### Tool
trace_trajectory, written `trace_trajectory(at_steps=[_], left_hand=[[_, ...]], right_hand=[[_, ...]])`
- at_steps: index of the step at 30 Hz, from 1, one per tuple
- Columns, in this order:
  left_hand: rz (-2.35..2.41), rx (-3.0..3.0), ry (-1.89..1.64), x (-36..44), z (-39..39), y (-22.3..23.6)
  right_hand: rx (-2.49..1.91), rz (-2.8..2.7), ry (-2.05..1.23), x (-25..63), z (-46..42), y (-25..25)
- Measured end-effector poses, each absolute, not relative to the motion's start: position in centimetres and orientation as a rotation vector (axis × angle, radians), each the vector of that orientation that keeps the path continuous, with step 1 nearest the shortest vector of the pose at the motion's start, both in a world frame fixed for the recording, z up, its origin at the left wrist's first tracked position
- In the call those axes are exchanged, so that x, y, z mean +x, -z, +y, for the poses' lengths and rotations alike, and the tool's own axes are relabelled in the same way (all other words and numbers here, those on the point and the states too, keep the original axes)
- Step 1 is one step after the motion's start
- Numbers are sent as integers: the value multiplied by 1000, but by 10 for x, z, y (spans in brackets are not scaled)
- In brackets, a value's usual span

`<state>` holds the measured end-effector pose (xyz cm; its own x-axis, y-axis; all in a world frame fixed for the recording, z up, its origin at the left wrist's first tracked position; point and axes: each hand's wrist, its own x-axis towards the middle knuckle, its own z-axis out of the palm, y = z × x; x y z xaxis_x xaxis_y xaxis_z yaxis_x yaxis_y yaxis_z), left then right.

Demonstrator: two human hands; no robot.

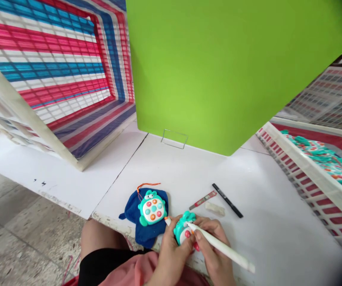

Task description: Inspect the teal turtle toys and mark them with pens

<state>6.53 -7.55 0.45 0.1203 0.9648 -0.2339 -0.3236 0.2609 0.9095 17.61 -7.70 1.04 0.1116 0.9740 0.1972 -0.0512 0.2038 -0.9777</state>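
My left hand [170, 251] is closed around a turquoise frog-like toy [181, 230] with a white belly and coloured buttons. From its fingers also pokes a small white piece with an orange tip [167, 219], partly hidden. In my right hand [214, 244] is a white marker pen [224, 249], its tip at the toy's upper part near the eyes; these fingers also steady the toy. Left of my hands, a similar turquoise toy [153, 208] with an orange cord [147, 184] lies face up on a dark blue cloth [146, 234].
On the white table [171, 171] beyond my hands lie a black pen [227, 200], a red-and-grey strip [203, 200] and a whitish block [214, 208]. A green panel [218, 71] stands behind. A lined crate [80, 163] is left; a basket of turquoise toys [332, 159] is right.
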Motion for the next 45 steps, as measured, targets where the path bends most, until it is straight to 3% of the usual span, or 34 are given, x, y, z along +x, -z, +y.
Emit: trace_trajectory(at_steps=[45], left_hand=[[1029, 777, -1147, 66, -74, -8]], right_hand=[[-1073, -1265, -984, 180, -79, -6]])
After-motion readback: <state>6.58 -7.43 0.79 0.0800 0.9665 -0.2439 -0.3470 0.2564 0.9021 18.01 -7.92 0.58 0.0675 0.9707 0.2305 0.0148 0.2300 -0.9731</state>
